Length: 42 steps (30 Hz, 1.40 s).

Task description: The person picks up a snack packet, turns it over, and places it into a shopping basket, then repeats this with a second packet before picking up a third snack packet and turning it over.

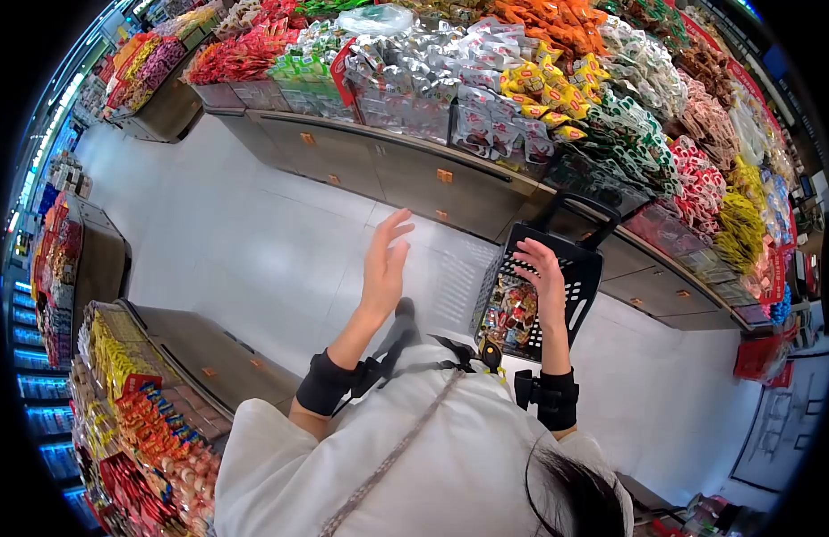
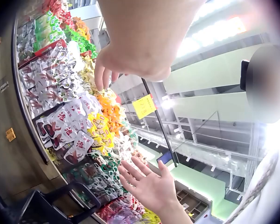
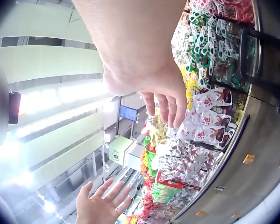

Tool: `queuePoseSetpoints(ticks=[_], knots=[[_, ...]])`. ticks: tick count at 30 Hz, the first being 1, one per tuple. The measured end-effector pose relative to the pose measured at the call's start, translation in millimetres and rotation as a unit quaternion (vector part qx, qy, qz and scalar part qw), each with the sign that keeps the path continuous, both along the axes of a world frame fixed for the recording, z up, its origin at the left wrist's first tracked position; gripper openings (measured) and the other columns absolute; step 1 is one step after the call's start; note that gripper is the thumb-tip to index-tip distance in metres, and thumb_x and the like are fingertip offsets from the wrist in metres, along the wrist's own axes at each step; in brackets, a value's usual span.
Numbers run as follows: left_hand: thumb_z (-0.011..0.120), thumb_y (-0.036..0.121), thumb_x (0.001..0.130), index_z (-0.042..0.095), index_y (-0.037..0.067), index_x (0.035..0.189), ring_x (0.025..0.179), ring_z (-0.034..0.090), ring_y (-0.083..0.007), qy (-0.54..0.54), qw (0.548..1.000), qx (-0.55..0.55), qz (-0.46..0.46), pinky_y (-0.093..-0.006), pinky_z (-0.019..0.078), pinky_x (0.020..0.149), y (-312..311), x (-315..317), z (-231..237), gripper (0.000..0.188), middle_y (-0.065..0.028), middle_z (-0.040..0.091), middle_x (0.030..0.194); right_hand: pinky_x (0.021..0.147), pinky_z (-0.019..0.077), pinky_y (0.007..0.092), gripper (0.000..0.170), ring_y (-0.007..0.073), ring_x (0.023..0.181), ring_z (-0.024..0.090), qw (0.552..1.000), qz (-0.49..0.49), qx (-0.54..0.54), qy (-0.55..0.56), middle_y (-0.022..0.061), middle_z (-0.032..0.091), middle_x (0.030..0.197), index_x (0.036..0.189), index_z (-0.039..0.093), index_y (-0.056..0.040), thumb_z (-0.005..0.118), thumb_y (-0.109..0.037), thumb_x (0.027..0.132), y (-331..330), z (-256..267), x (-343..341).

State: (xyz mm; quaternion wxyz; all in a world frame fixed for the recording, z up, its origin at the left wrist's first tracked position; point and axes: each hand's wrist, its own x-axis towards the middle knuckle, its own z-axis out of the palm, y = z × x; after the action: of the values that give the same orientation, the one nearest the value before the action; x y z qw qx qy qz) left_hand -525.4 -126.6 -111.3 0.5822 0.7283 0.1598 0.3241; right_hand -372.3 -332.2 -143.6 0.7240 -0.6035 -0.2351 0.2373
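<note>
Off-white shirt (image 1: pixel 388 447) fabric crowds the lower edge of the head view. Ahead of it the left hand (image 1: pixel 383 273) hangs over the pale tiled floor (image 1: pixel 253 233), fingers loosely extended around nothing, well apart from the drawer-fronted display counter (image 1: pixel 334 157). The right hand (image 1: pixel 544 282), equally relaxed with fingers apart and nothing gripped, is raised above the black shopping basket (image 1: pixel 580 251). That basket stands near the counter, its handle (image 1: pixel 544 215) overlapping the counter's front edge in view, wrapped packets (image 1: pixel 515 309) inside. Leftward, a walkway runs between this counter and the lower-left display cabinet (image 1: pixel 200 349).
</note>
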Motion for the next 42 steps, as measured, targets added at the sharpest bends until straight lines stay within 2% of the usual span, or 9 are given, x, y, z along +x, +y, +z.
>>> queuePoseSetpoints(ticks=[3, 9, 12, 18, 22, 27, 30, 37, 42], knots=[[0.04, 0.016, 0.085, 0.039, 0.001, 0.123, 0.105, 0.05, -0.0227, -0.022, 1.0, -0.02, 0.01, -0.0305, 0.0404, 0.081, -32, -7, 3, 0.04, -0.0128, 0.046, 0.121, 0.086, 0.0406, 0.0336, 0.049, 0.0205, 0.103, 0.048, 1.0, 0.004, 0.003, -0.01, 0.0128, 0.049, 0.116, 0.117, 0.045, -0.0017, 0.026, -0.039, 0.092, -29, 0, -4], [0.041, 0.015, 0.085, 0.039, 0.001, 0.122, 0.105, 0.05, -0.0229, -0.009, 0.999, -0.035, 0.011, -0.0311, 0.0402, 0.082, -90, -23, -15, 0.04, -0.0132, 0.045, 0.121, 0.087, 0.0394, 0.034, 0.049, 0.02, 0.103, 0.049, 1.0, -0.003, -0.002, 0.006, 0.0121, 0.049, 0.116, 0.117, 0.045, -0.0028, 0.027, -0.041, 0.091, -93, -11, -16], [0.037, 0.025, 0.089, 0.037, 0.003, 0.125, 0.107, 0.049, -0.0245, 0.019, 1.0, -0.011, -0.007, -0.0333, 0.0415, 0.084, -121, -31, -28, 0.042, -0.0144, 0.045, 0.122, 0.087, 0.0395, 0.033, 0.049, 0.0196, 0.103, 0.049, 1.0, -0.011, -0.008, 0.017, 0.0116, 0.049, 0.115, 0.116, 0.045, -0.0032, 0.026, -0.041, 0.092, -127, -21, -27], [0.038, 0.022, 0.089, 0.037, 0.004, 0.125, 0.106, 0.049, -0.0237, 0.043, 0.998, -0.031, -0.027, -0.033, 0.0416, 0.084, -170, -46, -26, 0.04, -0.0138, 0.046, 0.12, 0.085, 0.0424, 0.0325, 0.052, 0.0192, 0.1, 0.051, 0.998, -0.036, -0.028, 0.034, 0.0122, 0.051, 0.113, 0.116, 0.046, -0.0025, 0.028, -0.044, 0.091, -179, -31, -51], [0.042, 0.017, 0.087, 0.038, 0.004, 0.124, 0.106, 0.05, -0.0225, 0.047, 0.998, -0.025, -0.029, -0.0326, 0.042, 0.083, -178, -57, -32, 0.039, -0.0134, 0.047, 0.12, 0.086, 0.0414, 0.0349, 0.059, 0.0199, 0.102, 0.05, 0.996, -0.059, -0.049, 0.032, 0.0124, 0.05, 0.115, 0.118, 0.045, -0.0026, 0.029, -0.051, 0.088, -200, -41, -62], [0.052, 0.01, 0.082, 0.039, 0.003, 0.123, 0.104, 0.051, -0.0215, 0.073, 0.997, -0.013, -0.011, -0.0305, 0.0441, 0.079, -177, -72, -29, 0.043, -0.0112, 0.047, 0.121, 0.085, 0.0416, 0.0347, 0.058, 0.0196, 0.101, 0.051, 0.995, -0.073, -0.059, 0.043, 0.0116, 0.051, 0.115, 0.117, 0.046, -0.003, 0.031, -0.05, 0.087, -207, -40, -79], [0.05, 0.005, 0.082, 0.039, 0.006, 0.123, 0.105, 0.052, -0.0203, 0.086, 0.996, -0.027, -0.011, -0.0289, 0.0442, 0.078, -176, -77, -35, 0.042, -0.0114, 0.048, 0.119, 0.084, 0.0419, 0.0343, 0.055, 0.0193, 0.101, 0.051, 0.995, -0.052, -0.071, 0.05, 0.0109, 0.051, 0.115, 0.116, 0.047, -0.0039, 0.032, -0.049, 0.087, -202, -40, -86], [0.052, 0.004, 0.08, 0.04, 0.005, 0.121, 0.104, 0.052, -0.0197, 0.091, 0.993, -0.055, -0.052, -0.0292, 0.0447, 0.078, -178, -79, -49, 0.043, -0.0107, 0.049, 0.118, 0.084, 0.0421, 0.0348, 0.053, 0.0201, 0.1, 0.051, 0.994, -0.058, -0.09, 0.039, 0.0114, 0.051, 0.115, 0.114, 0.047, -0.0032, 0.031, -0.046, 0.088, -193, -42, -106], [0.055, 0.005, 0.079, 0.042, 0.003, 0.12, 0.102, 0.052, -0.0201, 0.087, 0.99, -0.084, -0.074, -0.0301, 0.0452, 0.078, -175, -74, -57, 0.043, -0.0113, 0.05, 0.116, 0.086, 0.0415, 0.036, 0.054, 0.022, 0.102, 0.051, 0.988, -0.063, -0.121, 0.077, 0.0123, 0.051, 0.115, 0.115, 0.047, -0.0028, 0.03, -0.047, 0.089, -195, -54, -115]])
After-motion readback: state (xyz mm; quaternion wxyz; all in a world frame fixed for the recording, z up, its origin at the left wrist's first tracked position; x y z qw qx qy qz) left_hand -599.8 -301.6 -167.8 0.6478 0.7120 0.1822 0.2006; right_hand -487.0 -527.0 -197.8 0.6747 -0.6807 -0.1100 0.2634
